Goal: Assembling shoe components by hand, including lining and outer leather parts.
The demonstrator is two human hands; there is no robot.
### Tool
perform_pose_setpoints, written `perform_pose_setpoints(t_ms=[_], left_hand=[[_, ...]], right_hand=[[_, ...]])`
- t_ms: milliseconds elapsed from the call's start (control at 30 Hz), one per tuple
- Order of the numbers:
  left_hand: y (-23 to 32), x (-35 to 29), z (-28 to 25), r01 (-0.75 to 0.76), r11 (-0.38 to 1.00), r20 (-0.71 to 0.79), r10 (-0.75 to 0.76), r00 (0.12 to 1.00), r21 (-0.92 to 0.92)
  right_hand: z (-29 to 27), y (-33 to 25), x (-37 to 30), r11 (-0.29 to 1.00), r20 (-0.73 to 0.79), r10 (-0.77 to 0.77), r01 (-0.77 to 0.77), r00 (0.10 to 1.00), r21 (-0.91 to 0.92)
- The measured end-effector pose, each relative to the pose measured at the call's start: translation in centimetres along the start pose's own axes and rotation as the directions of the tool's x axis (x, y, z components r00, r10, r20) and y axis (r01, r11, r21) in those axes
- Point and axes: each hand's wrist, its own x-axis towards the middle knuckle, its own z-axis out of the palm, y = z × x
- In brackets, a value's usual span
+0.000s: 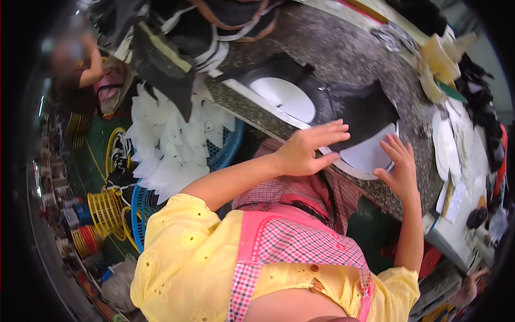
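Note:
A flat black piece (359,114), looking like shoe-upper material, lies on the speckled grey worktop near its front edge. Its left half carries a white rounded patch (284,99); a second white rounded piece (370,154) lies along the right half's near edge. My left hand (315,146) is over that near edge, fingers stretched out and thumb apart, holding nothing visible. Just right of the second white piece, my right hand (399,166) has its fingers spread, thumb near the piece's edge. Whether either hand presses on the material, I cannot tell.
Left of the worktop (343,53), a blue basket (232,145) holds many thin white cut pieces (169,139). Dark curved uppers (230,16) are piled at the back left. A cream-coloured container (441,58) stands at the far right. Yellow baskets (104,209) and another person (75,64) are at left.

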Motion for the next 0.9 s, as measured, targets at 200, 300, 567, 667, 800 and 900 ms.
perform_pose_setpoints(t_ms=[200,300,567,667,800,900], left_hand=[[1.5,0.4,-10.3,-0.184,0.918,-0.349,0.311,0.884,0.352],[4.0,2.4,-16.1,-0.212,0.731,-0.358,0.539,0.763,0.649],[12.1,3.9,-27.0,0.168,0.101,-0.180,0.123,0.976,0.981],[11.7,3.5,-33.6,-0.019,0.682,-0.114,0.150,0.982,0.731],[11.1,5.3,-38.8,0.415,0.622,-0.613,0.134,0.778,0.663],[7.7,12.8,-40.9,-0.051,0.090,0.012,0.397,0.918,0.995]], right_hand=[[1.0,-10.6,6.5,0.920,-0.317,-0.232,0.314,0.920,0.237],[1.8,-15.0,10.2,0.897,-0.208,-0.376,0.411,0.903,0.162],[-1.4,-15.3,14.1,0.843,-0.302,-0.410,0.484,0.861,0.235],[-2.8,-14.0,15.2,0.873,-0.382,-0.349,0.445,0.856,0.199],[-5.4,-15.9,19.0,0.853,-0.562,-0.341,0.500,0.753,0.151],[-7.1,-18.0,20.8,0.849,-0.596,-0.390,0.524,0.702,0.062]])
